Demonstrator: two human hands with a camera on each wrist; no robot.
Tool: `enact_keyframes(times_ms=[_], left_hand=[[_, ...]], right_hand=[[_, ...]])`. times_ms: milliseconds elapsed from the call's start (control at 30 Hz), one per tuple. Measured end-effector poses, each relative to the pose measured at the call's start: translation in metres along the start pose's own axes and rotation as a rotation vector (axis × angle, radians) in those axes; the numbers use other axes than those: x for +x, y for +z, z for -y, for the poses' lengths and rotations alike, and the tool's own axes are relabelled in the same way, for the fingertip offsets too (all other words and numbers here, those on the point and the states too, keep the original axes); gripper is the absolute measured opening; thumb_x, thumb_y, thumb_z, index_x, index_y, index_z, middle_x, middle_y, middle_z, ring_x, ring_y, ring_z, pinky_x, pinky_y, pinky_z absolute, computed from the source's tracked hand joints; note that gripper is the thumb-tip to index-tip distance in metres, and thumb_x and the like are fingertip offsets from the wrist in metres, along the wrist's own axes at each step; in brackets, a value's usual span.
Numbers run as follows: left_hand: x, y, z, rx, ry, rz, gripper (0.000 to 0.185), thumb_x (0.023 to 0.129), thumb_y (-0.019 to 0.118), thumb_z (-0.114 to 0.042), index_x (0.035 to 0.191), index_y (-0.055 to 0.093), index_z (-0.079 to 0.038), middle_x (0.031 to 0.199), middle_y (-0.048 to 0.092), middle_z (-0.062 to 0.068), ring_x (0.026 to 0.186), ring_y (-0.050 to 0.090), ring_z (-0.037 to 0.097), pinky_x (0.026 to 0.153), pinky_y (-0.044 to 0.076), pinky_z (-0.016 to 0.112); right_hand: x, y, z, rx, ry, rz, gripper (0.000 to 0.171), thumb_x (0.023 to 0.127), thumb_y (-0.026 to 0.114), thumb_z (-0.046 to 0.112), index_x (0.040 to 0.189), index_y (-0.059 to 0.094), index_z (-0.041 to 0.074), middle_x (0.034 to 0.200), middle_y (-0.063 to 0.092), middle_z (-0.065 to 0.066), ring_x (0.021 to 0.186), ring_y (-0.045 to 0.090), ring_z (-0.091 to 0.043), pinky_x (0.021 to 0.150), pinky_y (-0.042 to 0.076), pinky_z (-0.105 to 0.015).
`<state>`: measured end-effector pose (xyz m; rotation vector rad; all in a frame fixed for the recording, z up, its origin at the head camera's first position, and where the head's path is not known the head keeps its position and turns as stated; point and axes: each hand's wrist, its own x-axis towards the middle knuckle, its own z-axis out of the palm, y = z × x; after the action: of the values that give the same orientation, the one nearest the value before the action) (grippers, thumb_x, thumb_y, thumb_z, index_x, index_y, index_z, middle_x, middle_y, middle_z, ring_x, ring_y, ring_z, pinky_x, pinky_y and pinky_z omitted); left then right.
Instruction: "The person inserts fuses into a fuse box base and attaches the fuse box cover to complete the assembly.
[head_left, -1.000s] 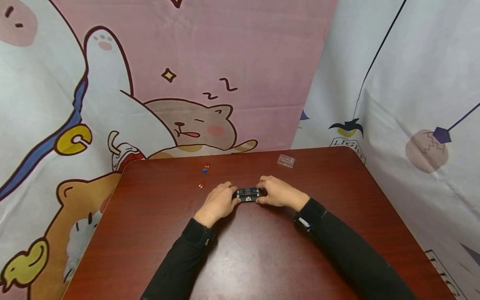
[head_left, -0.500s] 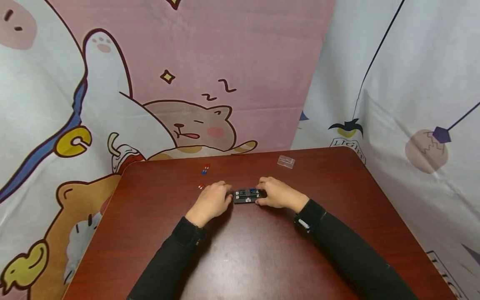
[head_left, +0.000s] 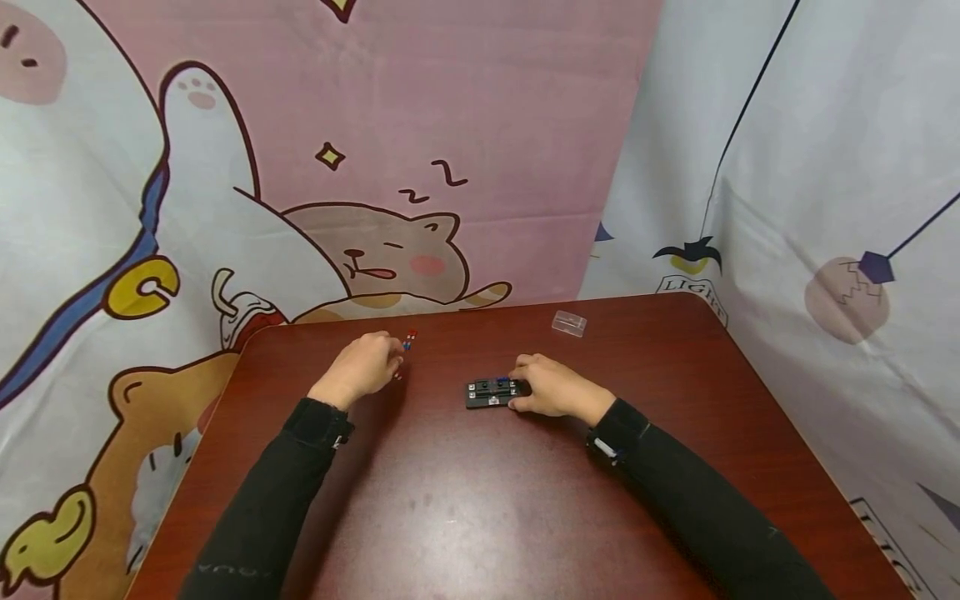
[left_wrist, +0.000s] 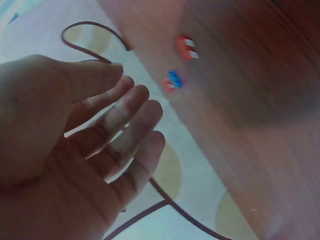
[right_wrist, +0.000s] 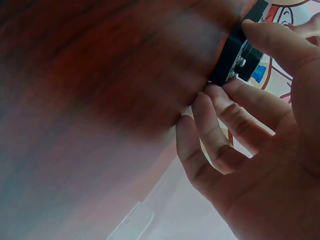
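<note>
My right hand [head_left: 558, 389] pinches the right end of a small black rectangular module [head_left: 487, 393] on the table. In the right wrist view, thumb and forefinger grip the module [right_wrist: 235, 50]; screws and a blue part show on it, and the other fingertips rest by the tabletop. Relaxed and holding nothing, my left hand [head_left: 363, 367] hovers beside tiny coloured pieces. One red-and-white piece [head_left: 398, 377] is partly covered by that hand. The left wrist view has this red-and-white piece [left_wrist: 186, 47] beyond the fingertips, along with a blue piece [left_wrist: 174, 79] and a red piece [left_wrist: 168, 84].
A clear plastic case [head_left: 569, 323] lies near the back edge of the brown table [head_left: 465, 500]. Small red and blue pieces [head_left: 409, 340] lie at the back, left of the middle. Behind the table hangs a cartoon-printed cloth [head_left: 487, 100].
My left hand has let go of the module's left end and moved left to the small coloured pieces. The right hand has kept its grip on the other end.
</note>
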<state>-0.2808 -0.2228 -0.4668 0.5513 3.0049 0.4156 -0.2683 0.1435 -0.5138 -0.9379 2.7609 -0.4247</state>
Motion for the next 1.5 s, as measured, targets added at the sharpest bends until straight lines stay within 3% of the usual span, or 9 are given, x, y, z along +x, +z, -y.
enact_keyframes(times_ms=[233, 667, 900, 1500], left_hand=[[0.003, 0.010, 0.015, -0.032, 0.021, 0.061, 0.021, 0.107, 0.070, -0.010, 0.124, 0.081, -0.006, 0.118, 0.075, 0.013, 0.100, 0.074, 0.028, 0.089, 0.062, 0.047], [0.009, 0.028, 0.026, -0.019, 0.040, 0.068, 0.019, 0.106, 0.071, -0.009, 0.121, 0.082, -0.009, 0.116, 0.077, 0.011, 0.105, 0.075, 0.029, 0.093, 0.062, 0.051], [0.011, 0.031, 0.025, 0.021, 0.051, 0.053, 0.019, 0.104, 0.074, -0.007, 0.119, 0.084, -0.010, 0.121, 0.077, 0.011, 0.118, 0.075, 0.035, 0.105, 0.060, 0.055], [0.014, 0.033, 0.024, 0.046, 0.016, 0.057, 0.008, 0.103, 0.076, -0.011, 0.109, 0.081, -0.009, 0.112, 0.074, 0.010, 0.103, 0.073, 0.030, 0.093, 0.062, 0.053]], right_hand=[[0.000, 0.000, 0.000, 0.001, 0.002, -0.002, 0.054, 0.099, 0.083, 0.040, 0.141, 0.074, 0.007, 0.125, 0.066, -0.003, 0.113, 0.060, -0.020, 0.102, 0.055, -0.042], [0.000, 0.003, -0.001, -0.006, 0.009, 0.003, 0.054, 0.099, 0.083, 0.041, 0.141, 0.074, 0.008, 0.127, 0.067, -0.003, 0.114, 0.061, -0.020, 0.104, 0.055, -0.043], [-0.001, 0.001, 0.000, 0.005, 0.016, 0.008, 0.055, 0.099, 0.083, 0.041, 0.141, 0.074, 0.008, 0.128, 0.066, -0.004, 0.113, 0.060, -0.020, 0.103, 0.055, -0.043], [0.002, 0.000, 0.000, -0.009, 0.008, 0.012, 0.055, 0.099, 0.083, 0.042, 0.142, 0.074, 0.008, 0.128, 0.066, -0.004, 0.114, 0.060, -0.020, 0.104, 0.055, -0.042]])
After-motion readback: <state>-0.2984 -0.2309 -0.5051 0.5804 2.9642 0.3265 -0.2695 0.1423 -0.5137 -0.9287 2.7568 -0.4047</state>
